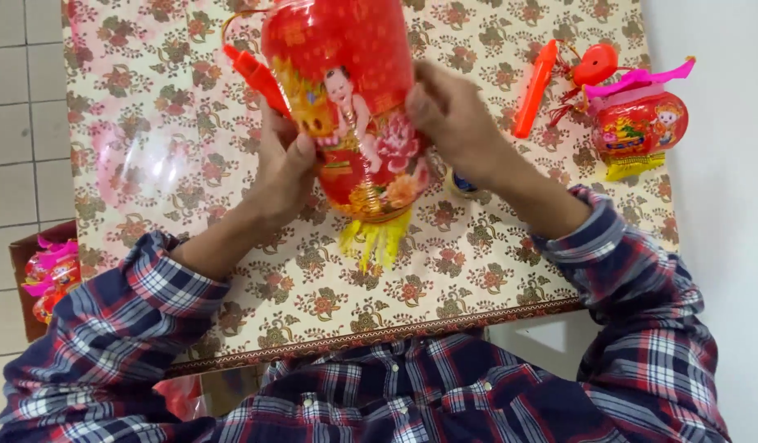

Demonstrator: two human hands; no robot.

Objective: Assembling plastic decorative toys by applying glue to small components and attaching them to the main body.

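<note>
while both hands work above the table, a large red plastic lantern with a printed picture of a child, pink flowers and gold trim hangs between them, held up over the floral-patterned tablecloth. the left hand grips the lantern's left side, thumb pressed on the front near the printed picture and fingers wrapped behind, and it also touches a red-orange plastic handle stick that slants up along the lantern's left edge. the right hand clasps the lantern's right side, fingers curled onto the red wall just beside the pink flower print. a yellow fringe tassel dangles from the lantern's gold bottom ring, just above the cloth. a small round object with a dark blue part lies on the table, mostly hidden under the right wrist; what it is cannot be told.

well apart, at the table's far right corner, lies a second, smaller red lantern with a yellow tassel, with a pink plastic piece and a red heart-shaped part touching its top, and an orange plastic stick just beside them. at the left edge, below the table, a brown box holds more red and pink lanterns. both arms wear blue, red and white plaid sleeves.
</note>
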